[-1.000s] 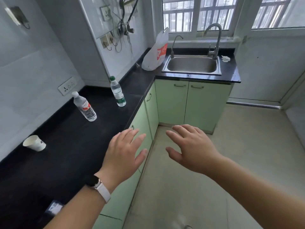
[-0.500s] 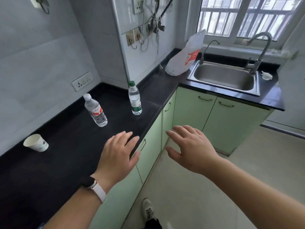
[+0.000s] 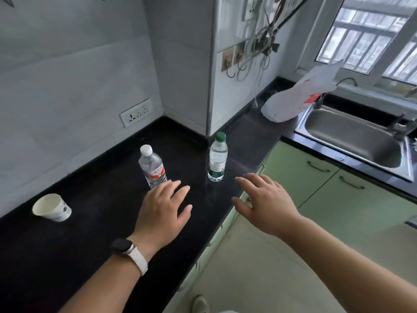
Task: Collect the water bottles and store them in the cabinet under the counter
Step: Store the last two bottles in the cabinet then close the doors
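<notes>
Both hands are held empty with fingers spread and have been brought forward over the black counter. The left hand is now just short of the white-capped bottle, and the right hand is near the green-capped bottle. Both bottles stand upright and ungrasped. Beyond them, the green cabinet doors are seen closed.

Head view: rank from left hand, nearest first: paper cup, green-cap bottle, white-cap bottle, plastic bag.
1. White-cap bottle, just beyond the left hand.
2. Green-cap bottle, ahead to the right.
3. Paper cup, far left.
4. Plastic bag, by the sink.
</notes>
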`<action>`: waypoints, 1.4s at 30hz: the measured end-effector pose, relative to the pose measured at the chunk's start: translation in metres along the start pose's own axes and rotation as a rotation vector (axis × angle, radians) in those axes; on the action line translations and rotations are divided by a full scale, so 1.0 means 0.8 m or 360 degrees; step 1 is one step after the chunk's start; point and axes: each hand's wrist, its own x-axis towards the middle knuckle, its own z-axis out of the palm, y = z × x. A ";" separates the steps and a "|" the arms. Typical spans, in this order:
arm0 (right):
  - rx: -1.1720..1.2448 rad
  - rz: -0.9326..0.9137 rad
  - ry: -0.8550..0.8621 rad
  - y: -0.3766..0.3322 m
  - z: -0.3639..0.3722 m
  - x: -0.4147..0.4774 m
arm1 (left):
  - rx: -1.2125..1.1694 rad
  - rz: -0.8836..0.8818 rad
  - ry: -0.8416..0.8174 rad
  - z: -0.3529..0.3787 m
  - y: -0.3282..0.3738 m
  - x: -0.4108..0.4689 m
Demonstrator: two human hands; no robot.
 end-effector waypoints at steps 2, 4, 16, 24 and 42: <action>0.0054 -0.0002 -0.0014 0.001 0.006 0.024 | -0.0036 -0.0093 0.0004 0.002 -0.015 0.008; 0.0141 0.0050 -0.0097 0.006 0.013 0.047 | -0.0117 -0.0217 0.0016 0.007 -0.026 0.013; 0.0820 0.0297 -0.0248 0.066 0.075 0.172 | -0.0667 -0.1331 0.0126 0.050 -0.054 0.053; 0.1233 0.0112 -0.0568 0.124 0.108 0.261 | -0.0916 -0.1863 0.0429 0.067 -0.061 0.108; 0.1252 -0.0292 -0.1031 0.138 0.146 0.317 | -0.1200 -0.2010 0.0717 0.089 -0.076 0.142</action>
